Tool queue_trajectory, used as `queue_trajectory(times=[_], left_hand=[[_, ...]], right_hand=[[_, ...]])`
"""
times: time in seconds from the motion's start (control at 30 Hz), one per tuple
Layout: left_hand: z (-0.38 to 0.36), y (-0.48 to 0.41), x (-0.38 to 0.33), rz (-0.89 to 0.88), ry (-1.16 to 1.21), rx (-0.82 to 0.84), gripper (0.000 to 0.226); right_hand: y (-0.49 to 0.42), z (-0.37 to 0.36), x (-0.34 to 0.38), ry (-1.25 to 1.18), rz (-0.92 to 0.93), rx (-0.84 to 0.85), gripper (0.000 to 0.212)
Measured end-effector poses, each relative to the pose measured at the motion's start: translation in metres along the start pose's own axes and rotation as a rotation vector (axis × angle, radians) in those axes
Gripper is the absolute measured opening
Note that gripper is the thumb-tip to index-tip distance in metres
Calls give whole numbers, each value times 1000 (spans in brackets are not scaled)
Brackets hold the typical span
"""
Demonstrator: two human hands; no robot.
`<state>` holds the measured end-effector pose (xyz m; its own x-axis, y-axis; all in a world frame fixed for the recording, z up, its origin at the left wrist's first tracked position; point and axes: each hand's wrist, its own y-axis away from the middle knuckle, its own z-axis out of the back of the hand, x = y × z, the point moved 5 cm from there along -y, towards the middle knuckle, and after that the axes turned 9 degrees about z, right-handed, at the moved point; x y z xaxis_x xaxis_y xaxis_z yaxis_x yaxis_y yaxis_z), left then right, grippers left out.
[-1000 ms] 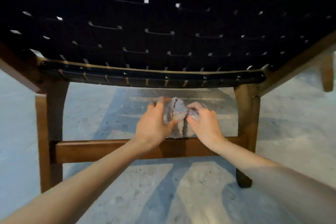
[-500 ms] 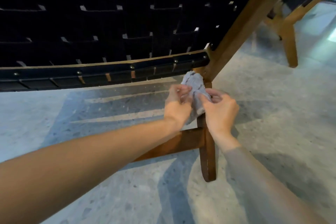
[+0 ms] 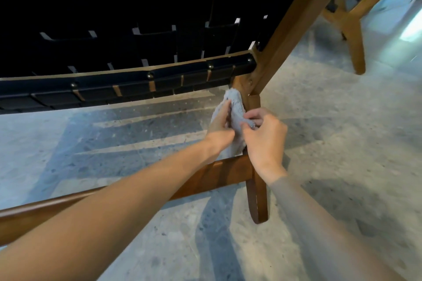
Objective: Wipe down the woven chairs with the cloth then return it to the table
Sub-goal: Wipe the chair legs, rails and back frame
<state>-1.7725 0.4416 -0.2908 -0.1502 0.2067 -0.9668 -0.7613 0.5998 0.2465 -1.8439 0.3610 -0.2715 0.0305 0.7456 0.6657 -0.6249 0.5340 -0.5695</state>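
Observation:
A chair with a black woven back (image 3: 137,29) and a brown wooden frame fills the upper left. A crumpled light grey cloth (image 3: 236,107) is held just below the chair's lower right corner, beside the rear leg (image 3: 257,189). My left hand (image 3: 220,128) grips the cloth from the left, fingers curled into it. My right hand (image 3: 266,139) pinches the cloth's right edge between thumb and fingers. The cloth's top touches the wooden joint under the woven rail.
A wooden crossbar (image 3: 217,173) runs low between the chair's legs, under my left forearm. A second woven chair (image 3: 351,18) with a splayed wooden leg stands at the upper right. Grey speckled stone floor (image 3: 342,121) lies all around.
My view and both hands have shifted from the middle of the chair's back to its right rear leg. The cloth has come up against the wooden joint; both hands still hold it.

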Motion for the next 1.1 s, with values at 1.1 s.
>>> queue_trajectory(times=[1.1], left_hand=[[99,164,-183,-464,-459,-124,15]], right_hand=[[-52,120,190,-505,218,250,52]])
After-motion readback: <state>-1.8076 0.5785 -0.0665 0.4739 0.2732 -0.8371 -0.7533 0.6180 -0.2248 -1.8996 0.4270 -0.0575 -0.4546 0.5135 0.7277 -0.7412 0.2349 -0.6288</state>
